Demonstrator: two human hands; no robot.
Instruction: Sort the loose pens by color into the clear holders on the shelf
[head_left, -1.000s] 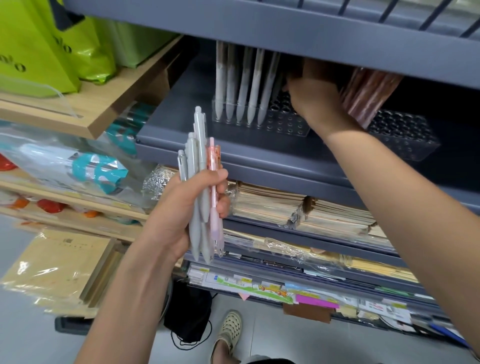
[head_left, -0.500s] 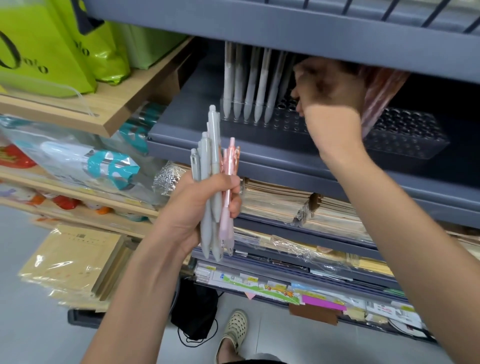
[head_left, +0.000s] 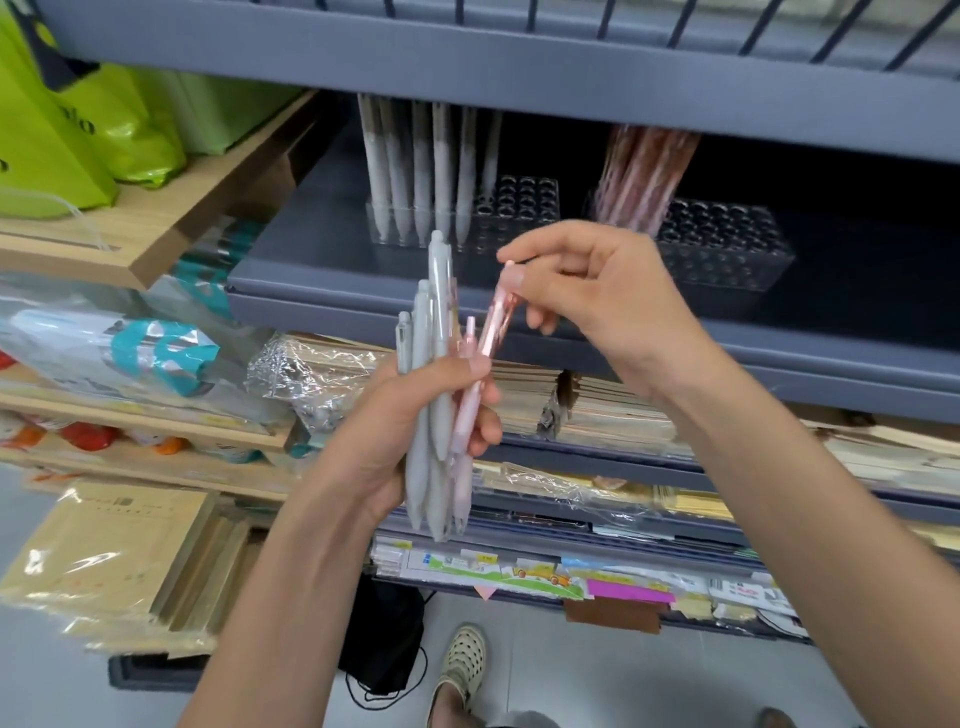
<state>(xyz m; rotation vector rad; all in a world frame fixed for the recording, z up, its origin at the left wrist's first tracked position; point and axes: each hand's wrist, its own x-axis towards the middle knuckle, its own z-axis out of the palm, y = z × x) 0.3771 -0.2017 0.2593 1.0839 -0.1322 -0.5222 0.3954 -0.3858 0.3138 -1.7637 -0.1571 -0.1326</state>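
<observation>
1. right hand (head_left: 608, 296): thumb and fingertips pinch the top end of a pink pen (head_left: 496, 325). The pen tilts up and right, its lower part still inside the bundle. Not pulled free yet.
2. left hand (head_left: 395, 431): clenched round the bundle, holding it upright in front of the shelf (head_left: 322, 260) edge. It holds three grey pens (head_left: 428, 415) and a second pink pen (head_left: 465, 410) just beside the pinched one.
3. Change: a second ago the right hand was up inside the shelf by the pink side. Half a second ago it was backing out, and now it's down at the bundle. My read: that drop is done and this is the start of the next pick. The left hand's grip looks unchanged.
4. right holder (head_left: 727, 239): clear, with the stored pink pens (head_left: 644, 166) bunched and leaning at its left end. The holes to the right are open. Likely target for this pen.
5. left holder (head_left: 524, 208): the stored grey pens (head_left: 415, 166) stand in a row at its left end. The holes to the right are open. The greys in hand go here.
6. Both holders sit on the shelf, above and behind the hands, and apart from each other.
7. Status: partway, with five pens visible in hand.
8. Risks: the pull could drag the neighbouring pink pen out. The shelf above hangs low over the holders, so the pen probably has to go in at an angle.
</observation>
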